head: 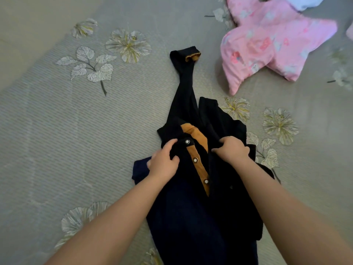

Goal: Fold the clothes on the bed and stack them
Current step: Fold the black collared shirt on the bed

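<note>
Dark navy knit with mustard-brown trim: this is the shirt (193, 165) we are handling, lying on the grey bedspread (47, 131) close to its near edge and a little right of the middle. Its mustard placket, set with three pale buttons, runs diagonally between our hands. One sleeve (186, 81) stretches away from us toward the far edge of the bed, its cuff turned back to show the mustard lining. The body of the shirt trails toward the near edge between our forearms.

Our left hand (164, 161) grips the fabric just left of the placket, fingers curled over a fold near the top button. Our right hand (232, 150) pinches bunched cloth on the other side of the placket, fingers tucked into the dark material. Both hands are thus clamped on the shirt, set apart with the collar opening between them.

A pink printed garment (271, 43) lies spread toward the far right corner of the bed, well apart from the shirt. Beyond it, at the far edge, a white cloth (303, 1) is partly visible. The bedspread bears a pattern of pale flowers and leaves.
</note>
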